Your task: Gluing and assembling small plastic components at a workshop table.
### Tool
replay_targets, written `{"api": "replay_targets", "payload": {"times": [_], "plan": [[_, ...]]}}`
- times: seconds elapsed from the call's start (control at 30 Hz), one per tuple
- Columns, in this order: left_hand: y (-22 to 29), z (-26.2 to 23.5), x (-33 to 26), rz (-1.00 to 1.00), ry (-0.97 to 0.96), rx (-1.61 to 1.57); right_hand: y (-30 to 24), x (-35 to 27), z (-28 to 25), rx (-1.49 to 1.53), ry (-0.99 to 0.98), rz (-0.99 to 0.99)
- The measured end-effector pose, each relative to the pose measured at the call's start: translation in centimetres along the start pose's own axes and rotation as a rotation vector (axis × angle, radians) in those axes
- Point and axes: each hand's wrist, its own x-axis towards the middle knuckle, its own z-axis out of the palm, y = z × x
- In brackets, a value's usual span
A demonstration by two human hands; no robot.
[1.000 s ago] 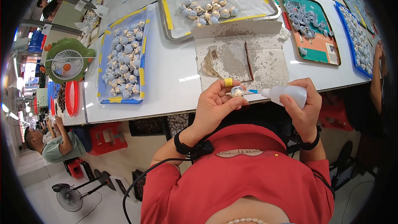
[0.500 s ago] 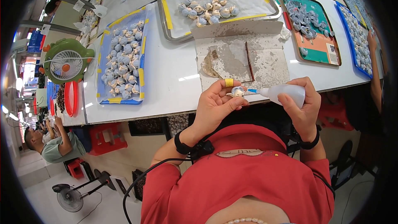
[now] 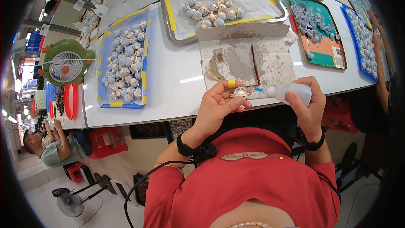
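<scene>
My left hand pinches a small blue-and-cream shell piece between thumb and fingers, with yellow tape around the forefinger. My right hand grips a white squeeze bottle lying sideways, its blue nozzle touching the shell piece. Both hands hover at the near edge of the white table, just in front of a stained grey work board with a thin stick on it.
A blue tray of several shell pieces lies to the left, a metal tray behind the board, and a teal-and-orange tray and blue tray to the right. A green fan stands far left. Another person's arm reaches in at right.
</scene>
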Motion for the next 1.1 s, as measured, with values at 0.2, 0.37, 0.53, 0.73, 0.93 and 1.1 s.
{"api": "replay_targets", "payload": {"times": [0.2,0.37,0.53,0.73,0.93,1.1], "plan": [[0.0,-1.4,0.5,-0.25,-0.09,-0.315,2.2,2.1,1.1,0.155,0.122,0.215],[0.0,-1.3,1.1,-0.311,-0.152,-0.43,4.9,3.5,1.4,0.095,0.058,0.283],[0.3,-1.5,1.3,-0.26,-0.157,-0.334,4.8,5.2,-1.1,-0.267,0.118,0.034],[-0.7,-2.0,0.8,-0.234,-0.152,-0.314,6.5,7.9,-6.0,-0.554,0.093,-0.182],[-1.6,-0.9,0.9,-0.281,-0.225,-0.34,8.2,7.6,-7.7,-0.578,-0.003,0.023],[-1.2,-0.2,1.0,-0.341,-0.269,-0.259,9.4,7.3,-9.2,-0.72,-0.05,-0.205]]}}
